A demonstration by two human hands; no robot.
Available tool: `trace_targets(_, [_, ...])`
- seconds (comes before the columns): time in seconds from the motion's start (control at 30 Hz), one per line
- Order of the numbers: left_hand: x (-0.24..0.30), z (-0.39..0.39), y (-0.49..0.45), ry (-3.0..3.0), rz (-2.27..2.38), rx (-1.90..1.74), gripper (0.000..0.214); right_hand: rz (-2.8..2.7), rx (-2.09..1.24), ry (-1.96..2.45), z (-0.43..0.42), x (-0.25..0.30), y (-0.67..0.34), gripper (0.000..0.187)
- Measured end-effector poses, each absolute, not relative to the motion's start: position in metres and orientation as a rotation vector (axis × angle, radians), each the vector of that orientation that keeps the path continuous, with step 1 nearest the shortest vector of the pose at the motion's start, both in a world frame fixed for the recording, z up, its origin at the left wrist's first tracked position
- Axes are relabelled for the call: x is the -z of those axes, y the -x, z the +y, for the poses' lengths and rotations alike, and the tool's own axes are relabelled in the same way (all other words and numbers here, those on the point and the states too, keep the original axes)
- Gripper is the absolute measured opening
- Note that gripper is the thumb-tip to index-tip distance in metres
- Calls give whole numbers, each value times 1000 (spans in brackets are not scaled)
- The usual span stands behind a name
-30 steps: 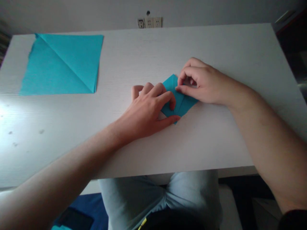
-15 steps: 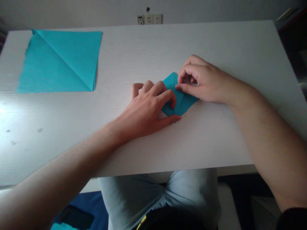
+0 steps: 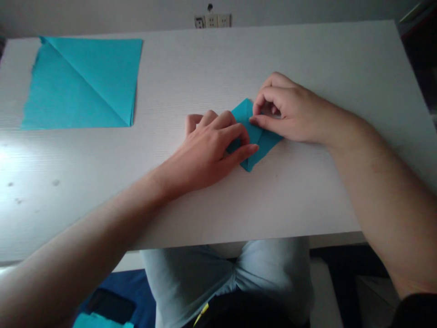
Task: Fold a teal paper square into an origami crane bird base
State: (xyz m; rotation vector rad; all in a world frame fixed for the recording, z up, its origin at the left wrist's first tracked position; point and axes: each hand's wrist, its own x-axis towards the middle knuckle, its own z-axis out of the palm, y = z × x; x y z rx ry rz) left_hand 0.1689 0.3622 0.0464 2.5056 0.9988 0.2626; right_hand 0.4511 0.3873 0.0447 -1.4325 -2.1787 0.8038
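A small folded piece of turquoise paper [image 3: 261,146] lies on the white table, with crease lines across it and a pointed lower tip. My left hand [image 3: 213,150] rests over its left part, fingers bent, the thumb and index finger drawn close together on the paper. My right hand [image 3: 285,107] pinches the paper's upper right edge between thumb and curled fingers. Part of the paper is hidden under both hands.
Larger turquoise paper sheets [image 3: 99,68] with a diagonal crease lie at the table's far left. Wall sockets [image 3: 211,21] sit behind the table [image 3: 170,68]. Below the front edge are a dark phone [image 3: 111,306] and more turquoise paper [image 3: 99,321].
My left thumb has moved up from the paper's lower tip towards the index finger, uncovering the tip. My right hand keeps its pinch. The whole view has shifted slightly.
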Motion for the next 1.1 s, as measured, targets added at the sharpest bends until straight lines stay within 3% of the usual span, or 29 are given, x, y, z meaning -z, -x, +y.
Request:
trace_targets(0.1, [-46,362,-168,-2518,1005,-236,22,-2198,-788,1435,388,-44,-453,34])
trace_targets(0.3, [-42,360,-167,-2529,1010,-279,41,-2208,-772,1445,389,-40,-456,32])
trace_targets(0.53, [-44,359,-167,-2530,1008,-248,40,-2175,-781,1431,387,-39,-456,39])
trace_targets(0.93, [-45,357,-167,-2485,1053,-240,38,-2165,-727,1427,387,-34,-454,28])
trace_targets(1.1, [-45,357,-169,-2492,1065,-225,38,-2156,-741,1437,387,-34,-455,34])
